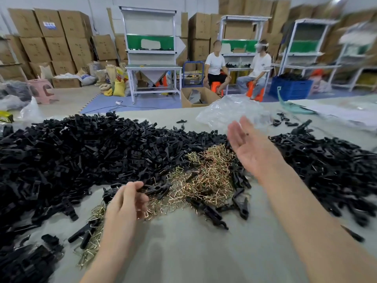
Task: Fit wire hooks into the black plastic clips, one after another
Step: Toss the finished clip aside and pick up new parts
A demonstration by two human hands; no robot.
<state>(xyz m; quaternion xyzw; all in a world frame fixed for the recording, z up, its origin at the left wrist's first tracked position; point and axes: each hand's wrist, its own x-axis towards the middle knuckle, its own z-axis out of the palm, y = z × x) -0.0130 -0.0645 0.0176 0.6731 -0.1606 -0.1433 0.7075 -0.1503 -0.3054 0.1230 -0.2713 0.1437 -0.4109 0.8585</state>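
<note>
A big heap of black plastic clips point(85, 152) covers the left of the table. A second heap of clips point(326, 166) lies on the right. Between them is a pile of brass-coloured wire hooks point(208, 176). My left hand point(124, 205) hovers at the near edge of the hooks with its fingers loosely curled. Its thumb tip is at the end of one black clip point(157, 187); whether it holds that clip is unclear. My right hand point(251, 148) is raised over the hooks, palm open and fingers straight, holding nothing. A small dark speck point(247, 134) shows just in front of its palm.
Loose clips point(216, 215) and stray hooks point(89, 250) lie on the grey table point(193, 252) near me. A crumpled clear plastic bag point(230, 113) sits at the far edge. Beyond the table two people sit on orange stools among workbenches, a blue crate and stacked cardboard boxes.
</note>
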